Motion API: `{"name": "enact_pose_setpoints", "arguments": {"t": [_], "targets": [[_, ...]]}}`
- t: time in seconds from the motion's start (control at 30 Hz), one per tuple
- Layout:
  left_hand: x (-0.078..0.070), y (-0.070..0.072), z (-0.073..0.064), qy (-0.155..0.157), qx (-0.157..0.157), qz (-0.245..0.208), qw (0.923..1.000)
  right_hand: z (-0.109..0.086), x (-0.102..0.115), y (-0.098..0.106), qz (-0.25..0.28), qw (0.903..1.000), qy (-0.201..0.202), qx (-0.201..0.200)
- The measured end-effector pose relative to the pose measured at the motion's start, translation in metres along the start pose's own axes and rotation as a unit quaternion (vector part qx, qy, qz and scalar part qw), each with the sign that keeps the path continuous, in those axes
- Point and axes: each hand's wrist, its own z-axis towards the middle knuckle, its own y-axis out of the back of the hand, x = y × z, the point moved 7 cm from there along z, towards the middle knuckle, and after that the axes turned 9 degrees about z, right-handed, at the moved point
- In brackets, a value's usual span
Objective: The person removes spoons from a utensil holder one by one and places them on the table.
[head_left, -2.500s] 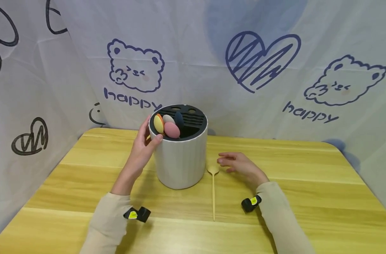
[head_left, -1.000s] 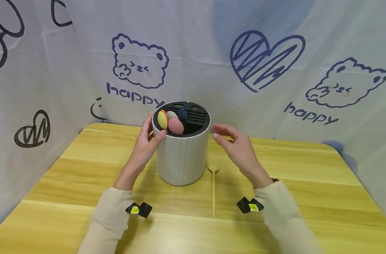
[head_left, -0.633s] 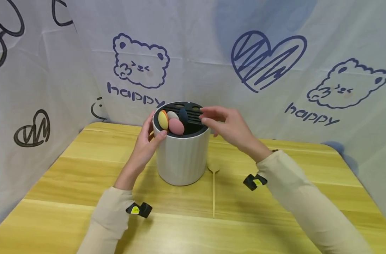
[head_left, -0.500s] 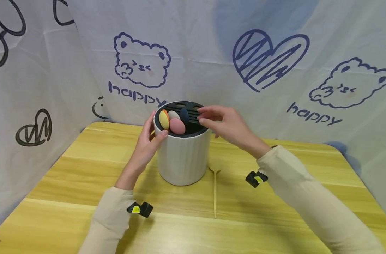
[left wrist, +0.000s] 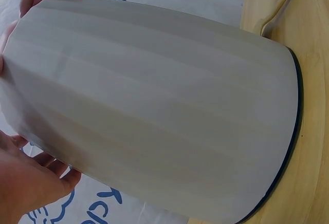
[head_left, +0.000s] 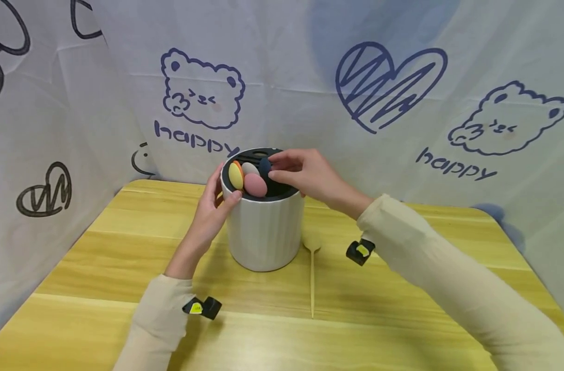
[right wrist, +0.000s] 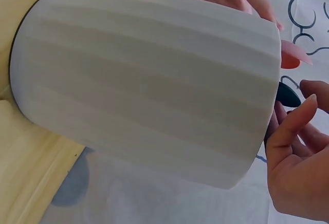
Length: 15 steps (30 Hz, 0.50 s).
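Grips fluted utensil holder (head_left: 265,232) at nine o'clock with left hand (head_left: 209,215), poises half-open, empty right hand (head_left: 312,172) at three beside navy spoon (head_left: 264,167), risks snagging pink spoon (head_left: 255,185) by crooked pull.

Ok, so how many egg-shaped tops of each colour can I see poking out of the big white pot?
Yellow top: 1
Orange top, mostly hidden behind the yellow one in the head view: 1
Pale grey top: 1
Pink top: 1
Dark blue top: 1
Total: 5 showing at the white pot
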Motion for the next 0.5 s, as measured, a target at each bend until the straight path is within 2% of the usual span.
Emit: {"name": "enact_pose_setpoints", "arguments": {"t": [0.2,0.37,0.5], "targets": [[0.0008,-0.0009,0.0009,-0.004,0.002,-0.005,1.0000,0.0064,0.0001,-0.0011,0.011,0.9996,-0.025,-0.005],[-0.0003,-0.0012,0.0024,-0.009,0.003,-0.005,0.9999,0.0094,0.0016,0.0000,0.024,0.9993,-0.026,-0.009],[-0.0005,-0.0009,0.0022,-0.005,0.003,-0.005,1.0000,0.0114,0.0015,-0.0006,0.013,0.9994,-0.030,-0.006]]}}
